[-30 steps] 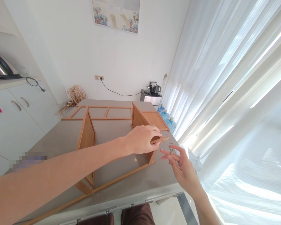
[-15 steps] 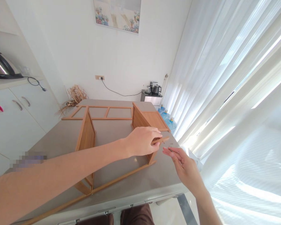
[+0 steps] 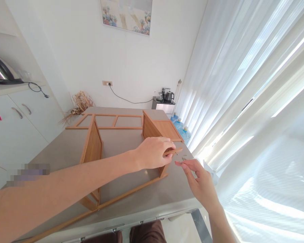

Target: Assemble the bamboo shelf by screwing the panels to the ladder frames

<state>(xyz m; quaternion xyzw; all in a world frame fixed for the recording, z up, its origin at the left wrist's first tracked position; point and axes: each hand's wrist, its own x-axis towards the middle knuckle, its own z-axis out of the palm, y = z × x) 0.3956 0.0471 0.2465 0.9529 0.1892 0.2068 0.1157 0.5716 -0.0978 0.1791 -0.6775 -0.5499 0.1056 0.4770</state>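
Note:
My left hand (image 3: pixel 155 152) reaches across the wooden frame, fingers curled round a small wooden strip (image 3: pixel 176 151). A thin metal tip sticks out under the strip's right part. Close to the strip's right end, my right hand (image 3: pixel 199 177) pinches a small screw (image 3: pixel 180 163) between thumb and fingertips; most of it is hidden. A few loose screws (image 3: pixel 184 158) lie on the table just beyond those fingers. Beneath my left hand, the wooden frame has an upright right panel (image 3: pixel 152 126), an upright left panel (image 3: pixel 92 143) and a long front rail (image 3: pixel 131 191).
The frame rests on a grey table (image 3: pixel 126 141). A flat wooden panel (image 3: pixel 167 130) lies at the back right, by the curtain (image 3: pixel 233 84). Dried stalks (image 3: pixel 81 103) stand behind the far left corner. A metal bar (image 3: pixel 121 226) runs below the front edge.
My right fingers have shifted slightly and closed into a tighter pinch on the screw, which shows less now. My left hand and the wooden strip stay in place.

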